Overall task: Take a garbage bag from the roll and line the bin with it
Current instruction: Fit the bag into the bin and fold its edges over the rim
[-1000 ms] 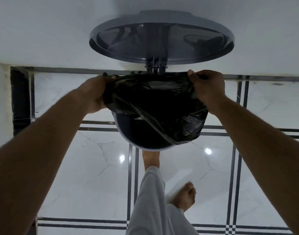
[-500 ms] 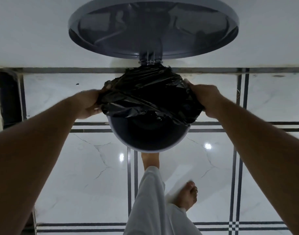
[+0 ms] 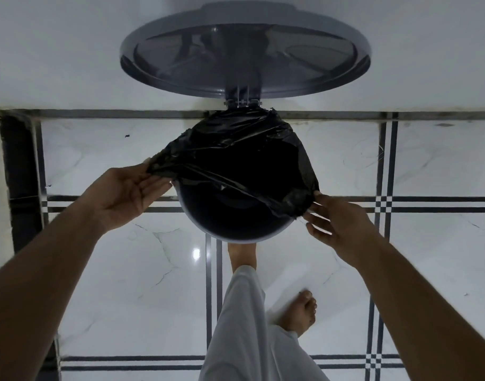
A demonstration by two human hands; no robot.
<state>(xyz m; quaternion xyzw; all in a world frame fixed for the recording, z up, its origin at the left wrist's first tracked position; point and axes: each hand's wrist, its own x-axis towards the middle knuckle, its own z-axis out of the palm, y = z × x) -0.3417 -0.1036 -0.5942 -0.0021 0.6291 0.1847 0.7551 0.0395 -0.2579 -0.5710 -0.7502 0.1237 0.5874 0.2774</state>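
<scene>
My left hand (image 3: 126,193) and right hand (image 3: 337,224) pinch the black bag (image 3: 236,160) at opposite sides of the bin (image 3: 236,232); the bag covers its far rim, below the raised lid (image 3: 244,50).

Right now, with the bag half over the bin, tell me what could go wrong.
1. The garbage bag covers only the far rim; the near rim of the bin is bare, so the bag may slip off when pulled.
2. The left hand and right hand grip thin edges with the film stretched taut; it could tear.
3. The open lid appears held up by the foot on the pedal; easing off might drop it.
</scene>
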